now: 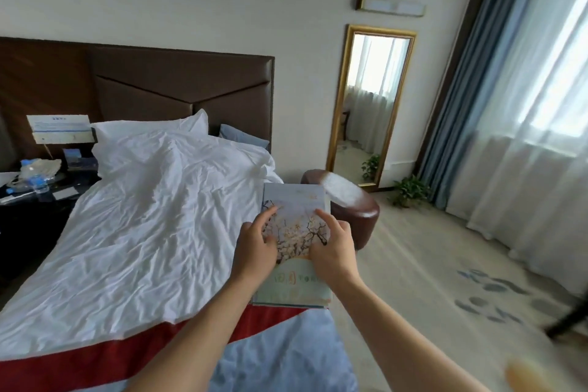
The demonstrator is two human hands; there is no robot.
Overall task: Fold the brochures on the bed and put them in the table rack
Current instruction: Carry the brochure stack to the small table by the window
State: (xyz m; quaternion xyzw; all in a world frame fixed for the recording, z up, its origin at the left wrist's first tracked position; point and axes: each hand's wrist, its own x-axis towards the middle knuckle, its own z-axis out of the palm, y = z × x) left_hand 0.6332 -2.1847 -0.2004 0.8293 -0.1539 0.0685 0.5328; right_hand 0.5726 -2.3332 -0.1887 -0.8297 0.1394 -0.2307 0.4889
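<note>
Obs, head cam: brochure stack [294,210] is lying at the right edge of the bed [143,216], near end sitting over the red band [79,360] of the bed runner, right side about flush w/ the mattress edge. Top cover is showing bare branches w/ pale blossoms; lower part is carrying large characters in orange/green, too blurred to read.

Left hand [256,247] is resting on the cover's left side, fingers spread and fairly straight, fingertips pressing the sheet, thumb lying on the picture. Right hand [332,247] is doing likewise on the right side, index extended toward the far right corner. Neither hand is curling round the paper. Both hands are covering the cover's middle; sheet count in the stack can't be made out.

Far left: dark bedside table [38,200] is carrying a water bottle [35,177] w/ blue label, a card stand [60,129] w/ blue print (illegible) and small items too blurred to ID. Can't tell which of these is the rack.

Room for moving: white duvet is lying open left of the stack; right of the bed a brown round stool [356,210] is standing just beside the stack's far corner, then open carpet [429,264] out to the curtains [525,137]. Gold-framed mirror [370,105] is leaning at the far wall. Blurred dark object at lower right is cut off by the frame.
</note>
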